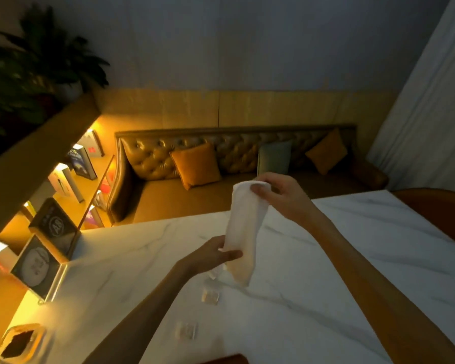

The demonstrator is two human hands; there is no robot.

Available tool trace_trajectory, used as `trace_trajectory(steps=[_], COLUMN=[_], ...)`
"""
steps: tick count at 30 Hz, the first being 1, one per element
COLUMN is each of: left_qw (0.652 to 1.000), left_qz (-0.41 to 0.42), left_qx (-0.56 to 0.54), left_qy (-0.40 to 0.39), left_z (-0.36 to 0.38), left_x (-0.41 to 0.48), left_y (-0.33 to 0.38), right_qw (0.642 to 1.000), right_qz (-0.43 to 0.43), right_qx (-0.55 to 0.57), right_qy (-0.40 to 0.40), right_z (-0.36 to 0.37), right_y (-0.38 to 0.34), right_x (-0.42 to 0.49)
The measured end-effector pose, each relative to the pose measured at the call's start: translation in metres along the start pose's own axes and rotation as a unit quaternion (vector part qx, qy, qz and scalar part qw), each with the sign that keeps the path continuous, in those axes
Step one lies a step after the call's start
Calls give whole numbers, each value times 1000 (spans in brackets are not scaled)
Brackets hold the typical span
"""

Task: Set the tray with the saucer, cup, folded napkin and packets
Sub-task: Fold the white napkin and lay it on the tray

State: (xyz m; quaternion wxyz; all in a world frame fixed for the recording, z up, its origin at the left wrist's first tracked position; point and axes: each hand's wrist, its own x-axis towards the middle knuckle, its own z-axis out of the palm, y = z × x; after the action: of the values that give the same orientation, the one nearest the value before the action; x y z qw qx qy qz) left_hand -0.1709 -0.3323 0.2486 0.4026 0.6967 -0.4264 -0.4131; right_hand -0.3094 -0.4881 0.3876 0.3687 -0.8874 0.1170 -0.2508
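Note:
A white napkin (244, 227), folded into a long strip, hangs in the air above the marble table (352, 245). My right hand (281, 195) pinches its top end. My left hand (216, 254) grips it lower down, near the bottom. Small clear packets lie on the table below: one (210, 296) just under the napkin, another (185, 330) nearer me, a third partly hidden behind my left hand. A dark brown edge (226, 359), perhaps the tray, shows at the bottom of the frame. No saucer or cup is in view.
A white tissue box (19, 342) sits at the table's near left corner. Acrylic sign stands (37, 266) line the left edge. A tufted sofa (221, 164) with cushions runs behind the table. A chair back (441, 206) is at the right.

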Motion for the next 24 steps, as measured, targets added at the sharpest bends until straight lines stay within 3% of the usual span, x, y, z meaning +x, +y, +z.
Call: trace_trajectory(steps=[6, 13, 17, 24], left_qw=[993, 964, 920, 895], left_qz=[35, 120, 105, 148], left_qx=[-102, -150, -104, -32], left_qy=[37, 185, 362, 421], left_z=[-64, -98, -81, -48], left_x=[-45, -81, -76, -64], left_y=[44, 103, 136, 172], right_qw=[983, 993, 977, 953], right_qz=[43, 60, 65, 66], right_qx=[2, 34, 101, 143], right_qy=[180, 100, 178, 259], right_z=[-44, -47, -23, 9], right_y=[-6, -3, -4, -19], right_x=[8, 16, 22, 26])
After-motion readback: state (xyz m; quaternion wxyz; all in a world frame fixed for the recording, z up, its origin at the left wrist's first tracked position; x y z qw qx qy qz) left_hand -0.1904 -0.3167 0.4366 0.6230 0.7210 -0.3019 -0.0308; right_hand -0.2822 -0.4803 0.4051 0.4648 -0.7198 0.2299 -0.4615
